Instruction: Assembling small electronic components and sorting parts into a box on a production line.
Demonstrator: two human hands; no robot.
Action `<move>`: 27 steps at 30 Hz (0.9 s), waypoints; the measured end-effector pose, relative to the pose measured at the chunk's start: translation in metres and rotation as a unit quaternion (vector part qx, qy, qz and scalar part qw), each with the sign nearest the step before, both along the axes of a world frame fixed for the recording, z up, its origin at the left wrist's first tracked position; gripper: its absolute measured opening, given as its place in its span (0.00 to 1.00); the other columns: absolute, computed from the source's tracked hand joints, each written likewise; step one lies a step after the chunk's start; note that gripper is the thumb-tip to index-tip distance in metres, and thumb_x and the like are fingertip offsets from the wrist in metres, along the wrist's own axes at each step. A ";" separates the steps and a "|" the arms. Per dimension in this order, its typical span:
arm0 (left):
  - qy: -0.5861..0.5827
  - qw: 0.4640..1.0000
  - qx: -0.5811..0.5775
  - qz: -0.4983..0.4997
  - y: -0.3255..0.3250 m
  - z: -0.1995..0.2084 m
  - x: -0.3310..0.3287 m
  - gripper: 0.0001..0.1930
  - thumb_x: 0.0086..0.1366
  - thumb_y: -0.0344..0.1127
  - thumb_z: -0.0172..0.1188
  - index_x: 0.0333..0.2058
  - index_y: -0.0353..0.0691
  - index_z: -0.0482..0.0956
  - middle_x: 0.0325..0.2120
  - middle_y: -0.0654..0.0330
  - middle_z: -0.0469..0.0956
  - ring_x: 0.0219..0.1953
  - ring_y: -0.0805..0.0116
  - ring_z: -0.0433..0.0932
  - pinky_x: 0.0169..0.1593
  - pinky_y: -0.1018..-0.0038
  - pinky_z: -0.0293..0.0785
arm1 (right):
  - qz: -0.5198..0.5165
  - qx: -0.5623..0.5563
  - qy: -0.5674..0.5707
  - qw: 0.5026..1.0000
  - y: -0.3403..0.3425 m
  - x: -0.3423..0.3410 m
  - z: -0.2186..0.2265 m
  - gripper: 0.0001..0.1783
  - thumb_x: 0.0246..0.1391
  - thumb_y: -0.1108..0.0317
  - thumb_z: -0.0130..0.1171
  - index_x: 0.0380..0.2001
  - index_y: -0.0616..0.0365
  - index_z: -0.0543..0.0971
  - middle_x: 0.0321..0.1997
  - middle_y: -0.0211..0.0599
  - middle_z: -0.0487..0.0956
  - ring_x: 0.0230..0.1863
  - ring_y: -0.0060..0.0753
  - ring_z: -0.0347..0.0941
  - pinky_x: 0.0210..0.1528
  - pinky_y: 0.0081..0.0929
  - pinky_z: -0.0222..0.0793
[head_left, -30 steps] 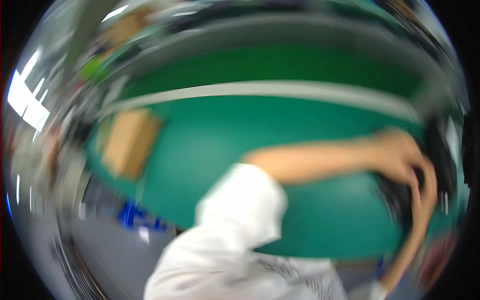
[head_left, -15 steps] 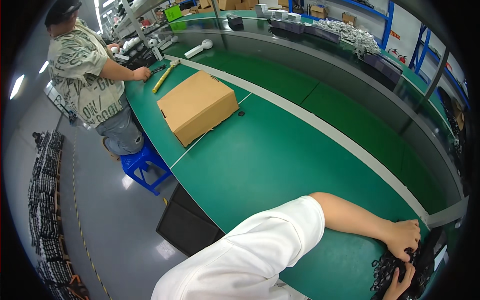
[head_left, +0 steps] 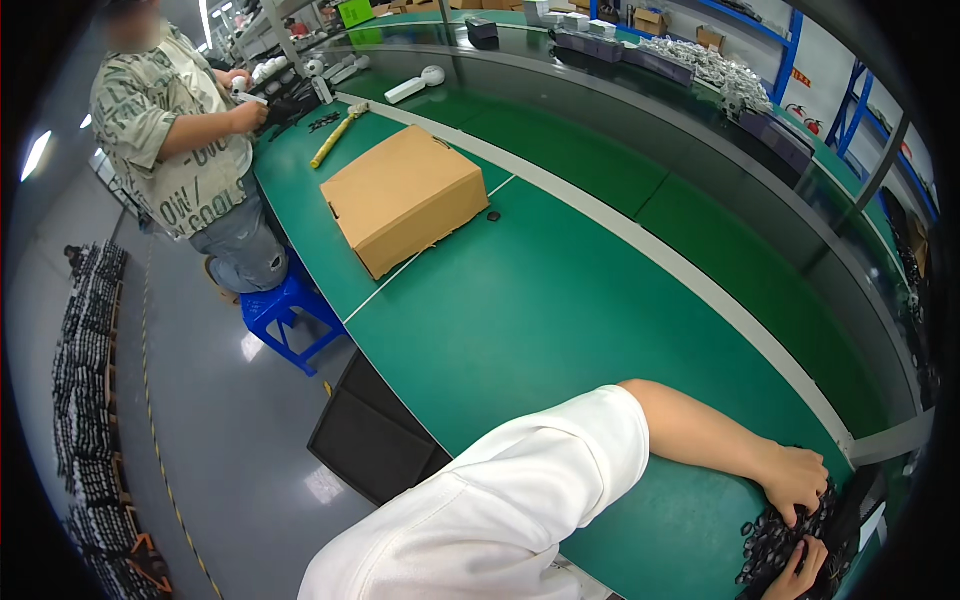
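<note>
At the lower right, a pile of small black parts is heaped on the green table. My left hand comes over the pile from the left with its fingers bent down among the parts, closed on some of them; the fingertips are partly hidden. Close below it, my right hand lies at the near side of the pile. Its thumb stands apart from its fingers, with black parts showing beneath. My left arm, in a white sleeve, crosses the near part of the table.
A closed cardboard box sits on the green table, a small black disc beside it. Beyond lie a yellow-handled hammer and a white device. A co-worker stands by a blue stool.
The co-worker's hand has risen from the table and both hands now hold a white device. My left hand has shifted slightly over the pile. The view has turned a little.
</note>
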State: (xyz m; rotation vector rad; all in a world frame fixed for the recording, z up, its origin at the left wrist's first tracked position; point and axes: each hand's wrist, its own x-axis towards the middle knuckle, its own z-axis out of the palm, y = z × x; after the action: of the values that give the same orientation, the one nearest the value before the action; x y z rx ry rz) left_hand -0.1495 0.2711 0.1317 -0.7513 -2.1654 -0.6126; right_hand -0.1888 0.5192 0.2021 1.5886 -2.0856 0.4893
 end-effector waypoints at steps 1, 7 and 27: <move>0.009 1.000 0.008 -0.003 0.004 -0.001 -0.005 0.18 0.49 0.57 0.65 0.33 0.52 0.87 0.31 0.61 0.82 0.40 0.57 0.78 0.43 0.59 0.70 | 0.016 0.011 0.011 1.000 0.009 -0.019 -0.008 0.08 0.59 0.70 0.64 0.33 0.65 0.83 0.35 0.45 0.82 0.36 0.44 0.78 0.42 0.36 0.75; 0.109 0.993 -0.021 0.037 0.010 -0.007 -0.008 0.11 0.49 0.49 0.66 0.24 0.51 0.85 0.23 0.63 0.80 0.31 0.58 0.79 0.35 0.59 0.72 | -0.055 -0.050 -0.026 0.997 -0.036 0.054 0.025 0.08 0.60 0.69 0.64 0.34 0.65 0.84 0.37 0.45 0.81 0.38 0.43 0.77 0.43 0.36 0.74; 0.176 0.982 0.067 0.009 0.012 -0.015 -0.030 0.07 0.38 0.36 0.64 0.13 0.41 0.78 0.15 0.60 0.74 0.25 0.56 0.76 0.30 0.59 0.70 | -0.016 -0.040 -0.046 0.998 -0.036 0.055 0.024 0.09 0.58 0.71 0.64 0.38 0.67 0.83 0.38 0.49 0.81 0.39 0.48 0.75 0.46 0.40 0.72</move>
State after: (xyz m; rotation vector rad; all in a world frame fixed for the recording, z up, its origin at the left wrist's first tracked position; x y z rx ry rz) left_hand -0.1791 0.2834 0.1170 -0.7075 -1.7870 -0.5627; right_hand -0.1337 0.4829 0.2259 1.5114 -2.1271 0.6392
